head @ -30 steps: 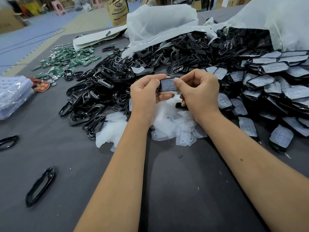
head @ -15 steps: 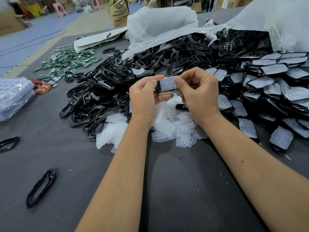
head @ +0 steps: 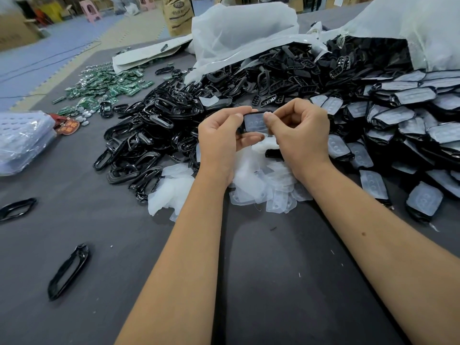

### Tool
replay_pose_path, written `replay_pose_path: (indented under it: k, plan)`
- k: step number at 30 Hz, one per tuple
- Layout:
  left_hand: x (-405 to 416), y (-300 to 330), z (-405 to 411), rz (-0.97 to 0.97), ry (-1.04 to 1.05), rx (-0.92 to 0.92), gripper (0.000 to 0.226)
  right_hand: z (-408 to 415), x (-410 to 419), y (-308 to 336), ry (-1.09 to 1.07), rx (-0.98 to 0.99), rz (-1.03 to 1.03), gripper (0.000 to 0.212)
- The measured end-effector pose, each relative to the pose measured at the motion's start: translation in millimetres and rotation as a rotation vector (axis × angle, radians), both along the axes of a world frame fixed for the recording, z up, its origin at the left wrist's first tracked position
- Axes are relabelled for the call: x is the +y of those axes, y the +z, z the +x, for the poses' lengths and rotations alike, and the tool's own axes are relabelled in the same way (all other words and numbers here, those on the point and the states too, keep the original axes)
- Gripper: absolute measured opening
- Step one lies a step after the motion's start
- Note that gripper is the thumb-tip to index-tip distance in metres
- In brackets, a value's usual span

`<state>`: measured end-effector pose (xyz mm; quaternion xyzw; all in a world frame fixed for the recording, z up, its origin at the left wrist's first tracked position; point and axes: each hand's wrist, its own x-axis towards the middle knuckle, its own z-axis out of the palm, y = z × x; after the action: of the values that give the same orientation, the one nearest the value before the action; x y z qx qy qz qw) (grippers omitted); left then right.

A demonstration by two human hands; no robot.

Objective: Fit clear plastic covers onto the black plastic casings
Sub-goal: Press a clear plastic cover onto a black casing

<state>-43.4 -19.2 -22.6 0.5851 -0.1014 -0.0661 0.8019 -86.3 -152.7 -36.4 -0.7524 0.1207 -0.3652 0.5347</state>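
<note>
1. At the centre of the frame, my left hand (head: 220, 140) and right hand (head: 302, 135) together pinch one black casing (head: 245, 115) with a clear cover (head: 255, 123) lying on it, thumbs on top and fingers curled beneath.
2. My fingers hide the casing's ends, so I cannot tell whether the cover is fully seated.
3. The cover is translucent and flexible, with round dimples. Loose covers (head: 261, 192) pile below my hands, glossy empty casings (head: 149, 135) at centre left, covered casings (head: 410, 125) at right, all on grey cloth (head: 273, 282).
</note>
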Motion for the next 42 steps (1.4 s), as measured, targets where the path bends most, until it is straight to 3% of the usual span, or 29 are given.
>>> replay_pose_path:
  k: [8, 34, 38, 42]
  plan:
    - [-2.0, -1.2, -3.5, 0.074, -0.012, -0.071, 0.022, -4.3, 4.7, 2.6, -0.071, -0.028, -0.131, 0.017]
    - [-2.8, -4.2, -0.8, 0.097, 0.031, -0.098, 0.01, -3.5, 5.0, 2.6, -0.071, -0.006, -0.117, 0.022]
    - [-2.4, -3.3, -1.3, 0.074, 0.024, -0.089, 0.009, -2.1, 3.1, 1.4, -0.001, 0.02, 0.0, 0.023]
    - [-1.9, -3.0, -0.8, 0.053, 0.01, -0.081, 0.012, 0.3, -1.2, 0.7, 0.211, 0.038, 0.229, 0.018]
